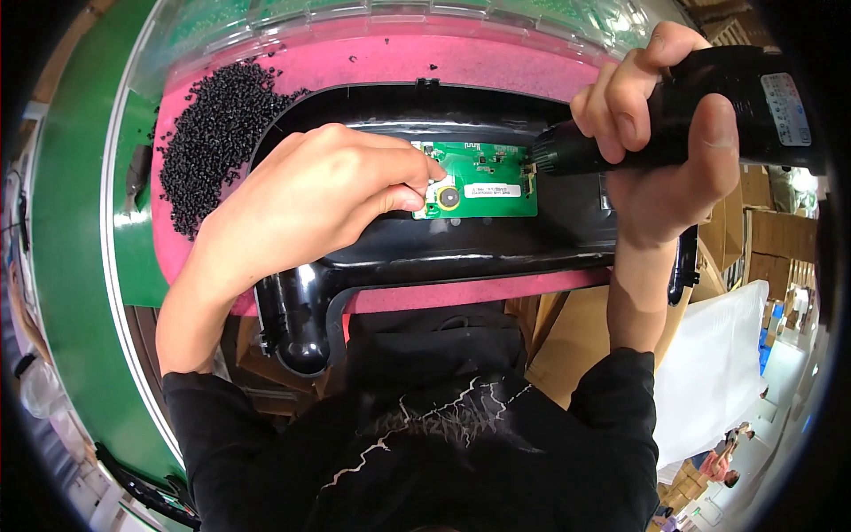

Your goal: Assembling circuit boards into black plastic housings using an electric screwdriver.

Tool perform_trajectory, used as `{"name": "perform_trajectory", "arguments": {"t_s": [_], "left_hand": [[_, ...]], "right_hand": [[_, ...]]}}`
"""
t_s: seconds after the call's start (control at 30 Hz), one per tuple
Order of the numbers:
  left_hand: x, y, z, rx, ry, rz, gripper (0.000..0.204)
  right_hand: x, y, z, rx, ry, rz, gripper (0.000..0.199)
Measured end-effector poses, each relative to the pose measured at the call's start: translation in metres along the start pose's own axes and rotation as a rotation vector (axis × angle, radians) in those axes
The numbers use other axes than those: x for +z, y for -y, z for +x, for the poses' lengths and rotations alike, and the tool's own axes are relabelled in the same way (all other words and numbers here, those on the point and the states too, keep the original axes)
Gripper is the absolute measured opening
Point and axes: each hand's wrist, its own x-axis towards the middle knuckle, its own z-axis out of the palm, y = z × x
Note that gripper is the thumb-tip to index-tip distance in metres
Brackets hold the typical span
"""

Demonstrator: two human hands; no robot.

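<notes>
A green circuit board [501, 203] lies inside a black plastic housing [496, 246]. It carries a round yellow-rimmed part and a white label. At the board's left end are the thumb and forefinger of my left hand [310, 191], closed together beside a white part; what they pinch is hidden. My right hand [660, 168] is wrapped around a thick black electric screwdriver [709, 89]. The tool lies nearly level, its ridged collar pointing left over the board's right end. Its tip is not clearly visible.
Many small black pieces [217, 133] are heaped on the pink mat [372, 58], left of the housing. Clear plastic bins [355, 27] line the far edge. Cardboard boxes [576, 346] and a white sheet [709, 372] are at the right. Other people [722, 457] appear far off at lower right.
</notes>
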Motion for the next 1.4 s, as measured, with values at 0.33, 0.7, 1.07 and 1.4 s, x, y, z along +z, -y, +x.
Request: {"name": "perform_trajectory", "arguments": {"t_s": [0.33,0.7,1.07,1.4], "left_hand": [[0.0,-0.003,-0.003,0.004,-0.015,0.038,0.011],[0.001,-0.001,-0.002,-0.024,-0.004,0.038,0.01],[0.002,0.004,0.002,0.246,-0.193,-0.124,0.008],[-0.006,-0.004,-0.001,0.157,-0.265,-0.05,0.011]], "right_hand": [[-0.008,0.006,-0.005,-0.056,0.012,0.12,0.05],[-0.005,-0.003,0.0,0.005,0.073,0.112,0.052],[0.014,0.022,-0.004,-0.151,0.08,0.187,0.063],[0.033,0.035,0.003,-0.237,0.145,0.266,0.062]]}}
